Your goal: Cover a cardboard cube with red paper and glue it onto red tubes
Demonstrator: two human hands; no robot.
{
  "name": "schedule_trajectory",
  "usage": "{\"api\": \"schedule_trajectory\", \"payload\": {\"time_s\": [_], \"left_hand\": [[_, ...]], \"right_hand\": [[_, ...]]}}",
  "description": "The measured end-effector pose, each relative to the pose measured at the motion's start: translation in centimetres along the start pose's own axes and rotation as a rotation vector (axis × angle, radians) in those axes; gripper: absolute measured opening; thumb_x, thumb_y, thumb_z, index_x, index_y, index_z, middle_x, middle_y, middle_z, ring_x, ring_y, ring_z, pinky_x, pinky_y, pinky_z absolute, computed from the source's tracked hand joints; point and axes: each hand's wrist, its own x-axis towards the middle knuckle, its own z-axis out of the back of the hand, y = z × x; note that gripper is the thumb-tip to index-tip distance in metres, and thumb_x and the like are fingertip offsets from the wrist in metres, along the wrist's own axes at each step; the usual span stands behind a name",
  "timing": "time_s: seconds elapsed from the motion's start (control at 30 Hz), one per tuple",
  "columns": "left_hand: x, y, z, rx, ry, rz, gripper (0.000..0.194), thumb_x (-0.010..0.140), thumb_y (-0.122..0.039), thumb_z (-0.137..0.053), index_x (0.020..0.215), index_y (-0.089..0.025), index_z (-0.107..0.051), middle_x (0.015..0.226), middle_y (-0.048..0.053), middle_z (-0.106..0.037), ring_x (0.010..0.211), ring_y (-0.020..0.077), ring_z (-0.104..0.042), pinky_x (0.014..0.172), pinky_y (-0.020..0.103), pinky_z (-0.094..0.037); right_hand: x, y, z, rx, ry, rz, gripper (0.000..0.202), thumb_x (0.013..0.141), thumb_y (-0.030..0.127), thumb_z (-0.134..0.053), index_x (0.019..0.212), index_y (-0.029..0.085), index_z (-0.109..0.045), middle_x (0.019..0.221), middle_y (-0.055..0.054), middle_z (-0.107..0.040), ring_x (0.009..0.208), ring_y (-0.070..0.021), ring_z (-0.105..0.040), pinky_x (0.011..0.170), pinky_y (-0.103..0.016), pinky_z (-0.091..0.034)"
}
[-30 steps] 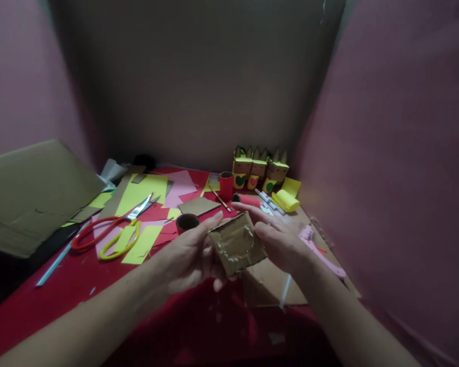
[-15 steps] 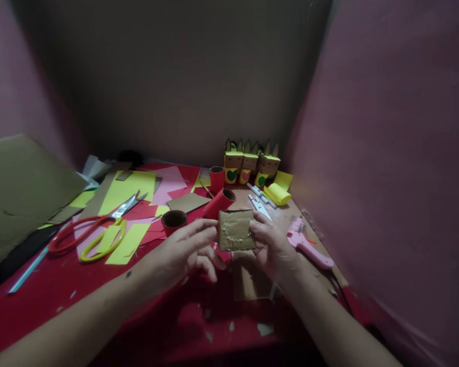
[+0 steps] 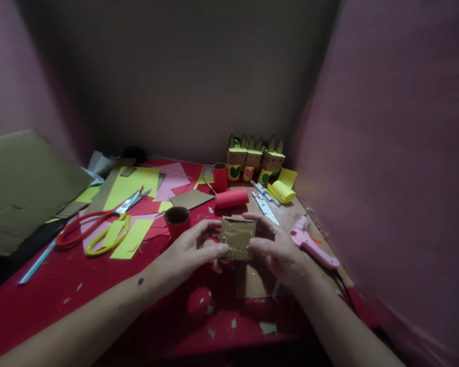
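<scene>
Between my two hands is a small square piece of cardboard with a curved line of dried glue on its face, held above the table. My left hand grips its left edge, thumb in front and fingers behind. My right hand pinches the right edge the same way. Below lies a flat cardboard sheet. Just beyond are a red tube on its side, an upright red tube and another open tube near my left wrist.
Scissors with red and yellow handles lie left on coloured paper. A pink glue gun rests at right, near markers and a yellow paper roll. Cardboard figures with pointed ears stand at the back.
My left hand has closed onto the cardboard square's left edge, thumb now in front. The tilted red tube beyond has come to lie flat on its side.
</scene>
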Motion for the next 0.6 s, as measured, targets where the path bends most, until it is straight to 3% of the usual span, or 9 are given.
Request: {"api": "schedule_trajectory", "payload": {"time_s": [0.17,0.3,0.43,0.5,0.6], "left_hand": [[0.1,0.8,0.4,0.019,0.071,0.071,0.052,0.086,-0.039,-0.083,0.126,-0.017,-0.059,0.096,0.006,-0.074,0.071,0.0192,-0.073,0.066,0.032,-0.059],[-0.5,0.8,1.1,0.18,0.053,0.136,0.068,0.09,-0.052,-0.078,0.141,-0.016,-0.05,0.078,0.003,-0.075,0.064,0.0208,-0.071,0.063,0.033,-0.057],[-2.5,0.7,2.7,0.328,-0.014,0.05,0.041,0.089,-0.055,-0.077,0.111,-0.02,-0.071,0.072,0.002,-0.072,0.057,0.0161,-0.062,0.055,0.027,-0.048],[-3.7,0.8,3.8,0.403,-0.15,-0.062,0.034,0.089,-0.056,-0.076,0.099,-0.024,-0.075,0.074,0.002,-0.072,0.061,0.018,-0.062,0.056,0.028,-0.048],[-4.6,0.7,5.7,0.548,-0.528,-0.292,0.033,0.084,-0.054,-0.082,0.102,-0.029,-0.073,0.09,0.003,-0.073,0.081,0.0239,-0.067,0.072,0.034,-0.053]], "right_hand": [[-0.9,0.7,1.2,-0.171,0.086,-0.172,0.062,0.057,0.033,-0.102,0.113,0.022,-0.078,0.105,-0.007,-0.082,0.1,-0.0258,-0.077,0.097,-0.042,-0.056],[-1.1,1.2,2.0,-0.372,-0.04,-0.157,0.066,0.063,0.042,-0.098,0.121,0.021,-0.075,0.112,-0.009,-0.079,0.105,-0.0287,-0.075,0.101,-0.046,-0.054],[-0.4,1.8,2.9,-0.752,-0.142,-0.017,0.036,0.077,0.05,-0.085,0.1,0.023,-0.079,0.096,-0.007,-0.076,0.097,-0.033,-0.071,0.096,-0.053,-0.055],[0.0,1.8,3.2,-0.851,-0.192,0.043,0.028,0.081,0.049,-0.082,0.095,0.025,-0.08,0.097,-0.007,-0.076,0.101,-0.0347,-0.069,0.1,-0.055,-0.052],[0.1,1.6,3.5,-0.844,-0.245,0.078,0.039,0.088,0.054,-0.075,0.118,0.029,-0.078,0.121,-0.008,-0.076,0.12,-0.0354,-0.066,0.11,-0.054,-0.047]]}}
